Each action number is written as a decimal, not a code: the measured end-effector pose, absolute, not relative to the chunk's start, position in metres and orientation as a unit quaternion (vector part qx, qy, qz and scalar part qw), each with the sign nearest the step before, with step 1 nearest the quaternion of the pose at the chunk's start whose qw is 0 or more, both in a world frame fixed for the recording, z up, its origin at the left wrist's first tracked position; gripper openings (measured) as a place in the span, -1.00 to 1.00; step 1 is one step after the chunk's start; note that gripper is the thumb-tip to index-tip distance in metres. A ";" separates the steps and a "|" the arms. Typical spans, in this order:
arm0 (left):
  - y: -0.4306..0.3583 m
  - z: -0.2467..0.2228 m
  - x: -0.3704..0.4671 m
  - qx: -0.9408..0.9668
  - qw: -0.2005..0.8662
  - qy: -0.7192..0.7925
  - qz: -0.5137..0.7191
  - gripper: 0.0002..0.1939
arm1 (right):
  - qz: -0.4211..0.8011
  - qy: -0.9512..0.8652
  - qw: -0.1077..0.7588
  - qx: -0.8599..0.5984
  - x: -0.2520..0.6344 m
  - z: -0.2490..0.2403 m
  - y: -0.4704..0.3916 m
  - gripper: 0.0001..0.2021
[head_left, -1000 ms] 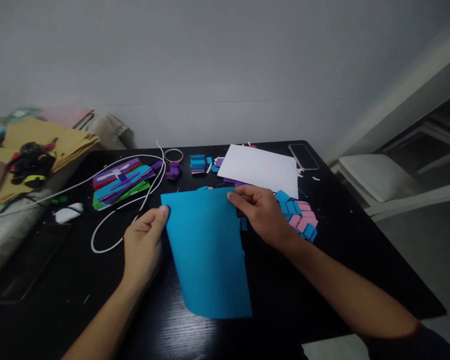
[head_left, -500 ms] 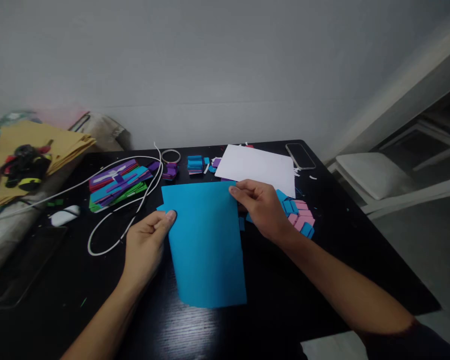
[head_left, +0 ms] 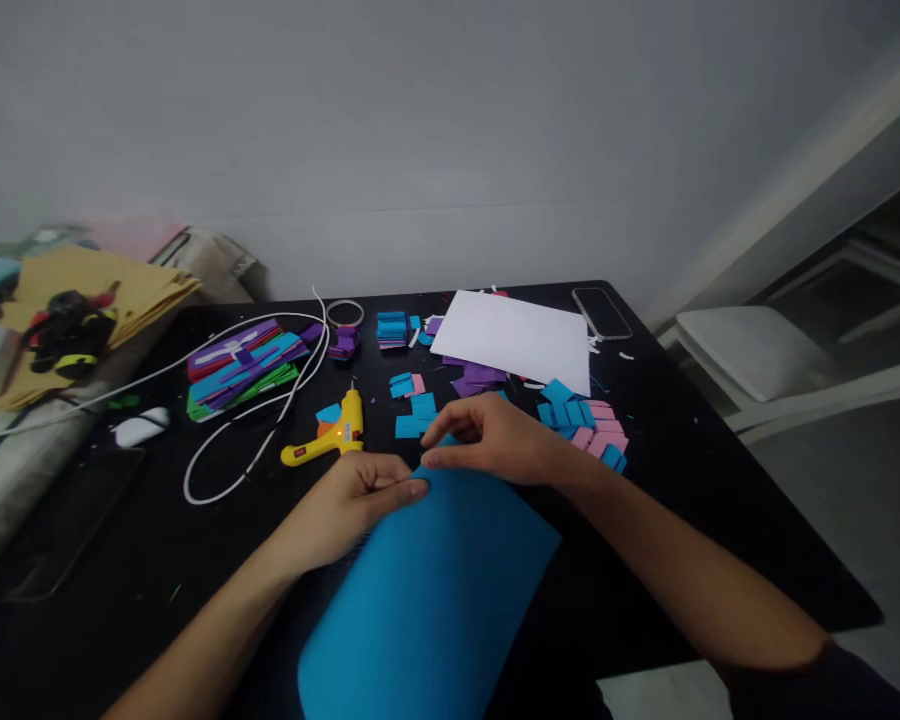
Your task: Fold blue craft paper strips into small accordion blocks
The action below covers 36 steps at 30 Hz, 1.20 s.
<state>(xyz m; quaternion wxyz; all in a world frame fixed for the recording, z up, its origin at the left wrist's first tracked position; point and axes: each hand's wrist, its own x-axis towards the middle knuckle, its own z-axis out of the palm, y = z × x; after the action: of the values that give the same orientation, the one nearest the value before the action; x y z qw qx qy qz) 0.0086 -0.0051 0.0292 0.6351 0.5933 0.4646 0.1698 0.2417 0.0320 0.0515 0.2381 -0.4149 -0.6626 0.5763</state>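
Observation:
A blue sheet of paper point(head_left: 435, 590) hangs curved between my two hands, over the near part of the table. My left hand point(head_left: 367, 500) pinches its upper left edge with the thumb on top. My right hand point(head_left: 495, 440) grips the top edge beside it, fingers bent and thumb close to the left thumb. Just beyond my left hand lies a yellow glue gun point(head_left: 337, 435). Past the right hand are blue paper pieces point(head_left: 418, 415) and a pile of folded pink and blue pieces point(head_left: 592, 425).
A white sheet point(head_left: 517, 335) covers purple scraps at the back. Stacked coloured strips point(head_left: 244, 365) lie left, with a looped white cable point(head_left: 195, 460) across them. Farther left are a white case point(head_left: 142, 428) and a dark flat device point(head_left: 67, 525). A phone point(head_left: 602, 313) rests at the back right.
My hands have come together at the paper's top edge. The blue sheet has tilted and dropped nearer to me, uncovering the glue gun and the paper pieces behind it.

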 end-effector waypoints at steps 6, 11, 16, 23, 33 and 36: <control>-0.014 0.032 0.000 0.587 0.643 0.472 0.140 -0.52 | 0.548 -0.648 0.290 -0.443 0.258 0.049 0.021 -0.80; -0.010 0.037 -0.029 0.618 0.630 0.451 0.134 -0.60 | 0.534 -0.605 0.314 -0.501 0.294 0.042 0.008 -0.77; -0.001 0.038 -0.035 0.622 0.580 0.488 0.197 -0.60 | 0.584 -0.617 0.203 -0.487 0.318 0.036 -0.006 -0.75; 0.006 0.032 0.012 0.664 0.594 0.428 0.155 -0.64 | 0.588 -0.677 0.137 -0.421 0.271 0.033 -0.013 -0.55; -0.027 0.032 0.004 0.568 0.544 0.480 0.389 -0.70 | 0.668 -0.422 0.398 -0.467 0.264 0.022 -0.029 -0.64; -0.043 0.023 0.008 0.554 0.507 0.473 0.462 -0.74 | 0.668 -0.409 0.410 -0.468 0.270 0.019 -0.037 -0.65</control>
<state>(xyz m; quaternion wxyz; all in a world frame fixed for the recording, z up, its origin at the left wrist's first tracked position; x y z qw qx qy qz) 0.0077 -0.0425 0.0228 0.5067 0.5537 0.4726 0.4618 0.2696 -0.0370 0.0192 0.4099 -0.4677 -0.4093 0.6676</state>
